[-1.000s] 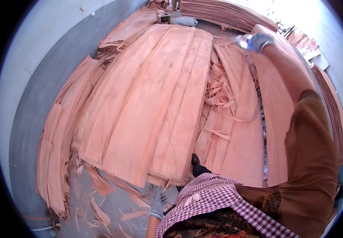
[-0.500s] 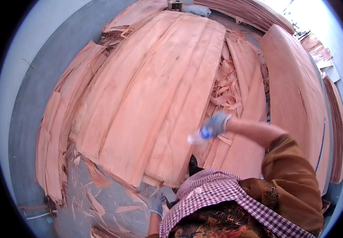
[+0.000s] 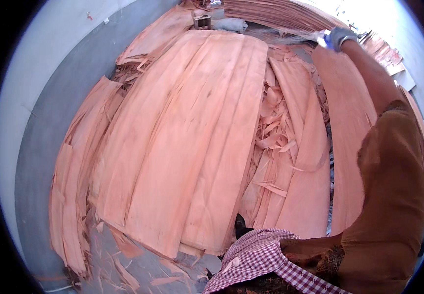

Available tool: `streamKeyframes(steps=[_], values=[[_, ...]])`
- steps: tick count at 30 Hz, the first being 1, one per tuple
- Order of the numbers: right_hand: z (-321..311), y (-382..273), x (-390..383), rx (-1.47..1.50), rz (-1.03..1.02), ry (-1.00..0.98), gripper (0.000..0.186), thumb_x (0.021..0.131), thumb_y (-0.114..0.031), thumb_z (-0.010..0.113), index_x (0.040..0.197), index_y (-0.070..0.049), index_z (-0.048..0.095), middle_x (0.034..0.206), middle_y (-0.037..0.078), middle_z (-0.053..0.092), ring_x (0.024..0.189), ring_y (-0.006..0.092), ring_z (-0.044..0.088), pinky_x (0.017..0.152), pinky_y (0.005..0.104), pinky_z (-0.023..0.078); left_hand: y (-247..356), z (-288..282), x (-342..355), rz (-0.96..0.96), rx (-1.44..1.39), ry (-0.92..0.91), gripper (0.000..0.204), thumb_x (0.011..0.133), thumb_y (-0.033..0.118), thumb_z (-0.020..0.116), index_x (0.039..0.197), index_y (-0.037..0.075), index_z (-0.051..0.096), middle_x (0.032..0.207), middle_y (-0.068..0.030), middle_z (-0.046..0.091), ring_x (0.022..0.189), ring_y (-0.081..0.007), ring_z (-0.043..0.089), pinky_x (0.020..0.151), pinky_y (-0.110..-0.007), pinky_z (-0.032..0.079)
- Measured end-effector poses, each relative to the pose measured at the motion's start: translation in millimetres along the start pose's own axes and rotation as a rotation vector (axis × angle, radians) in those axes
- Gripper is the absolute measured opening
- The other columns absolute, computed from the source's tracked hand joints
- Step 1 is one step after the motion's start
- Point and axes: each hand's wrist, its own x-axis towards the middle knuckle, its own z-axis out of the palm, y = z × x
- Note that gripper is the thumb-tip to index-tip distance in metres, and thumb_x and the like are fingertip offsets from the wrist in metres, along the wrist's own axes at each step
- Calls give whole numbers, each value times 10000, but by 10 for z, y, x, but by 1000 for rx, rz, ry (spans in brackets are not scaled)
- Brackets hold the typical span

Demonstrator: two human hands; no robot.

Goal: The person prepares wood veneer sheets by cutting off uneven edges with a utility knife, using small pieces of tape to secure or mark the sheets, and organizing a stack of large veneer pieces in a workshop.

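My right hand [image 3: 341,38], in a grey-blue glove, is stretched far out to the upper right. Its fingers are wrapped round a clear plastic bottle [image 3: 323,39] with a blue patch, smeared by motion. A pale streak, perhaps liquid, trails leftward from the bottle. Below the hand stands a tall curved stack of reddish wood veneer [image 3: 342,122]. In the middle lies a broad pile of long veneer sheets [image 3: 187,137], with nothing touching it from my hands. My left hand is out of the picture.
Curled veneer scraps [image 3: 273,120] and narrow sheets [image 3: 305,181] lie right of the pile. More strips [image 3: 69,181] are at the left. A veneer stack [image 3: 280,14], a white bundle [image 3: 230,25] and a small box [image 3: 202,21] are at the back. Offcuts litter the grey floor [image 3: 148,269].
My right hand has swung the bottle from near the pile's right edge up to the far right, the arm straightening. My left hand has gone out of view at the bottom.
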Motion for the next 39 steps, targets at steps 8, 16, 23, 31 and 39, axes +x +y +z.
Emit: streamKeyframes(steps=[8, 16, 23, 31, 39], values=[[158, -54, -108, -106, -125, -63, 335, 615, -141, 743, 940, -69, 704, 974, 153, 674, 919, 270, 658, 793, 364, 519, 32, -480, -382, 113, 195, 29, 251, 895, 249, 551, 1030, 47, 611, 772, -16, 559, 649, -115, 499, 567, -254, 440], [1294, -2638, -3005, 154, -852, -424, 274, 677, -270, 660, 901, -117, 700, 948, 150, 673, 898, 289, 655, 761, 390, 525, 91, -899, -743, 128, 80, 134, 278, 907, 246, 549, 1053, 13, 591, 812, -23, 583, 709, -113, 534, 614, -251, 450], [268, -3776, -5151, 308, -1195, -569, 311, 745, -314, 617, 943, -85, 685, 924, 155, 676, 890, 297, 658, 738, 390, 518, -621, -2182, -1133, 11, 232, 211, 287, 894, 242, 575, 1074, 19, 580, 858, -23, 598, 715, -111, 549, 629, -244, 453], [-338, -3208, -4603, 163, -738, -284, 374, 687, -392, 670, 916, -96, 671, 925, 142, 672, 896, 307, 645, 775, 402, 508, -1440, -3763, -1582, -22, 179, 226, 258, 864, 267, 537, 971, 41, 600, 717, -18, 550, 600, -97, 494, 511, -252, 415], [-551, -2355, -4432, 214, -468, -101, 382, 712, -411, 675, 936, -103, 664, 943, 171, 661, 898, 327, 639, 759, 418, 506, -1619, -4007, -1217, -13, 142, 81, 231, 876, 241, 515, 883, 30, 610, 696, -18, 553, 569, -112, 505, 508, -270, 423]])
